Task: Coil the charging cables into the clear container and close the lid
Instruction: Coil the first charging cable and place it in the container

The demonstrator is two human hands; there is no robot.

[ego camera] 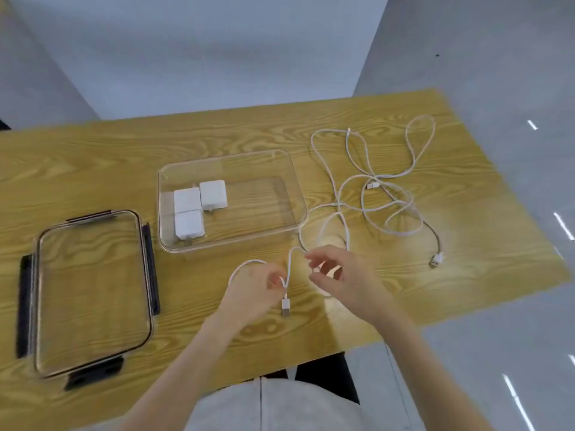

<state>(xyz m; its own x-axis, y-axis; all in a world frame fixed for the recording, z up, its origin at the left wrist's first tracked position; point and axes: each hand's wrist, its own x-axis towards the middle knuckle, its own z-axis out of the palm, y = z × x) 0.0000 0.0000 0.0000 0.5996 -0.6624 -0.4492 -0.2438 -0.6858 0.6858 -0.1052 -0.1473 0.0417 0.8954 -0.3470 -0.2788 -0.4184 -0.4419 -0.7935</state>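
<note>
Left hand [253, 292]: pinches a white charging cable [291, 265] just above its USB plug [286, 307], which hangs below the fingers near the table's front edge.
Right hand [337, 276]: fingers curled loosely around the same cable a little further along; whether they actually press it I cannot tell.
Loose cables [378, 194]: a white tangle sprawled toward the right edge of the wooden table [93, 157], one plug end [435, 260] lying apart near that edge.
Clear container [231, 200]: open, mid-table, just beside the tangle; the held cable's run touches its right front corner.
Chargers [199, 206]: three white blocks in the container's left end.
Lid [90, 293]: flat at the left front of the table, dark clips out, apart from the container.
</note>
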